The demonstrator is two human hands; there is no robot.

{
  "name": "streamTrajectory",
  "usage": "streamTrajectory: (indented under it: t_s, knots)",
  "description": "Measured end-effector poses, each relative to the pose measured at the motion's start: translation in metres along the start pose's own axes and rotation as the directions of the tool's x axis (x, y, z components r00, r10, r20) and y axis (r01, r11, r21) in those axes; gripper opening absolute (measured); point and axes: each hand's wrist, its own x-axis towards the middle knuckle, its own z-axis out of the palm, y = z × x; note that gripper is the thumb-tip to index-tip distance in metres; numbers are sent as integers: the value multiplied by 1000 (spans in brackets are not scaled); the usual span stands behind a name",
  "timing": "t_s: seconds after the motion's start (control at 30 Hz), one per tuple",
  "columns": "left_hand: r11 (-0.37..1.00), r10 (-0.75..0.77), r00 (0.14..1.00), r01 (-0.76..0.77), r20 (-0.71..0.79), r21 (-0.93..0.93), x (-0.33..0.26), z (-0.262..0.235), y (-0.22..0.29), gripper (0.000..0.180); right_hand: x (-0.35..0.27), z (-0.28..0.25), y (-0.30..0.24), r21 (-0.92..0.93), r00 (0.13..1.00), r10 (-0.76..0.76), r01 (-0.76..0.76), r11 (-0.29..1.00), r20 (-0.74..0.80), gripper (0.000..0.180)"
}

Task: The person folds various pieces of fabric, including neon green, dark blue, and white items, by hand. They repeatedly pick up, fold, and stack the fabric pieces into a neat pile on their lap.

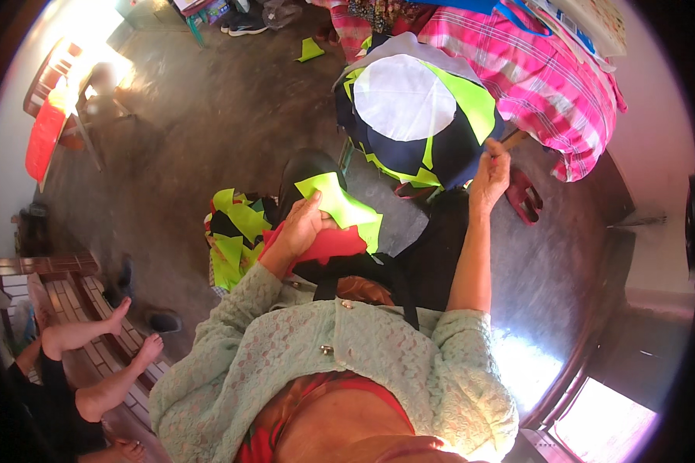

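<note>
My left hand (305, 225) is closed on a neon yellow-green cloth piece (340, 204), its thumb on top, above my lap. Under that piece lies a red cloth (328, 245). My right hand (493, 174) is raised at the right edge of a pile of cloth, its fingers bent together; whatever they pinch, if anything, is too small to make out. On the pile, a round white cloth (404, 98) lies over dark navy cloth (386, 158) and a neon yellow-green strip (471, 104). The support under the pile is mostly hidden.
A bag of neon scraps (238, 231) stands left of my legs. Pink checked cloth (540, 85) drapes at the upper right, with a red shoe (524, 197) below. Another person's bare legs (104, 347) rest on a bench at lower left. A red chair (48, 135) stands farther off.
</note>
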Motion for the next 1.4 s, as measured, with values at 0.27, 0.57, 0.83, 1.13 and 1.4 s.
streamTrajectory:
  t_s: [0.27,0.57,0.83,1.13,1.4]
  knots:
    - [615,528,848,-415,41,670,49,76,91,25,-36,-16,9,536,876,475,-440,721,82,12]
    - [-481,199,559,-660,805,577,174,155,57,23,-37,-12,8,536,871,477,-459,708,115,11]
    - [-455,-42,692,-655,720,603,176,114,13,63,-36,-19,14,493,872,475,-466,735,117,10]
    - [-436,312,657,-543,686,718,141,56,37,38,-35,-8,1,383,914,366,-405,830,174,11]
    - [-233,618,669,-346,413,909,120,-4,45,24,-55,10,-38,-57,725,2,51,997,689,17]
